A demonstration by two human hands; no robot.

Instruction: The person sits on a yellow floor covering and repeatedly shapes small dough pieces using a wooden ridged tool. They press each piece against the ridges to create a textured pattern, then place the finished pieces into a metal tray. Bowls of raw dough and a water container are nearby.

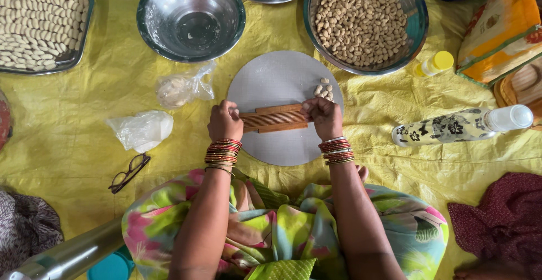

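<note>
A brown ridged wooden board [275, 118] lies across a round grey board [276, 82] on the yellow sheet. My left hand [224, 121] grips the wooden board's left end. My right hand [323, 115] holds its right end with fingers curled. A small cluster of pale dough pieces [324, 89] rests on the grey board just above my right hand. Both wrists carry stacks of red and gold bangles.
Behind the board stand an empty steel bowl [191, 17], a steel bowl of dough pieces [361, 23] and a tray of shaped pieces [36, 23]. Plastic bags [142, 129], eyeglasses [129, 172], a floral bottle [460, 126] and a yellow-capped bottle [433, 63] lie around.
</note>
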